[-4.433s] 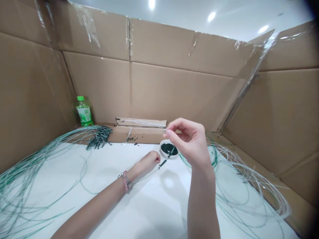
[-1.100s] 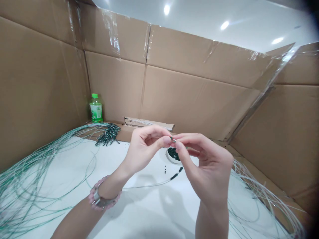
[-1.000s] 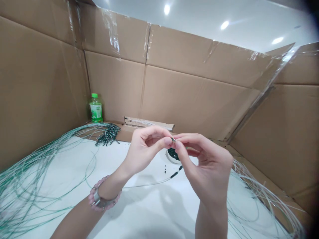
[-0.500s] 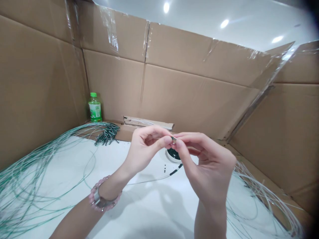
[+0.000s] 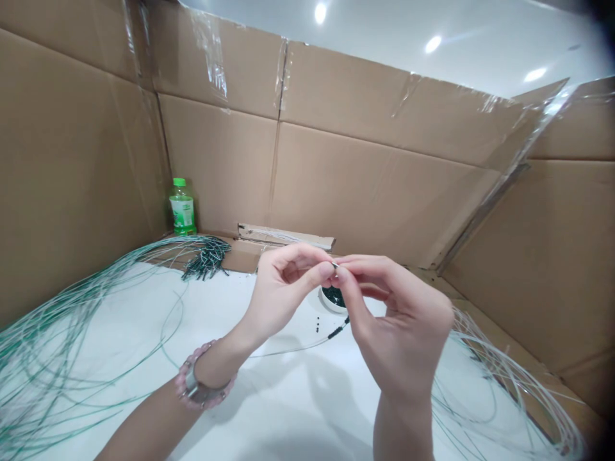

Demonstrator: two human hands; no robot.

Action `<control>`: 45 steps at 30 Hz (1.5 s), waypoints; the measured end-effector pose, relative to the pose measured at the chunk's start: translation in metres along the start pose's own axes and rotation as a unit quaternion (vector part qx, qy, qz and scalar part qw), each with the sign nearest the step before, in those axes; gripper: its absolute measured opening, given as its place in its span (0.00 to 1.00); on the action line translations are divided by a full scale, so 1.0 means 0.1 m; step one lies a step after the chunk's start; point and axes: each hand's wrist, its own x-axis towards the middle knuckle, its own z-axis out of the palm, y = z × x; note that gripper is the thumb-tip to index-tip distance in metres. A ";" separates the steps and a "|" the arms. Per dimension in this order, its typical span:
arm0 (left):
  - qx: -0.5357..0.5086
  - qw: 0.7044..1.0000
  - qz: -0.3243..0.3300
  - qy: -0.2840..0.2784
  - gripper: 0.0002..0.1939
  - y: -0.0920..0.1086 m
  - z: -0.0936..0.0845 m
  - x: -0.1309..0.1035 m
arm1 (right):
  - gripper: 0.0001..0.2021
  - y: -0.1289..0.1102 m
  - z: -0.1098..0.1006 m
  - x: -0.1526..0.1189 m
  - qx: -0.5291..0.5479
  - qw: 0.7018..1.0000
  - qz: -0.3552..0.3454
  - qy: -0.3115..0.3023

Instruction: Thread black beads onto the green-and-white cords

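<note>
My left hand is closed in a pinch between thumb and forefinger. Opposite it, my right hand pinches too, and the fingertips of both hands meet above the table. Between them shows a tiny dark and shiny piece, mostly hidden and too small to name. Just below the fingertips stands a white bowl of small black beads, partly covered by my right hand. A thin wire with black beads threaded on it runs over the table and passes behind my right hand.
Several loose black beads lie on the white table. Green and clear wires spread at left, ending in a dark beaded bundle. More wires curve at right. A green bottle stands by the cardboard wall.
The fingertips have drawn slightly closer, and less of the tiny piece shows between them. My right hand has shifted a little to the left; the things on the table look unchanged.
</note>
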 end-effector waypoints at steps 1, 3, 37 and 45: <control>0.010 1.000 0.007 0.003 0.03 0.02 0.00 0.01 | 0.06 0.00 0.00 0.00 -0.010 1.000 -0.006 0.001; 0.027 1.000 0.013 0.002 0.04 0.05 0.00 0.01 | 0.06 0.01 -0.01 0.01 -0.027 1.000 -0.012 -0.002; 0.378 0.908 0.180 -0.032 0.02 0.12 -0.08 -0.01 | 0.06 0.03 -0.11 0.02 -0.114 0.992 -0.004 -0.060; 0.455 0.857 0.228 -0.081 0.03 0.16 -0.13 0.00 | 0.05 0.07 -0.21 0.04 -0.136 0.984 -0.014 -0.115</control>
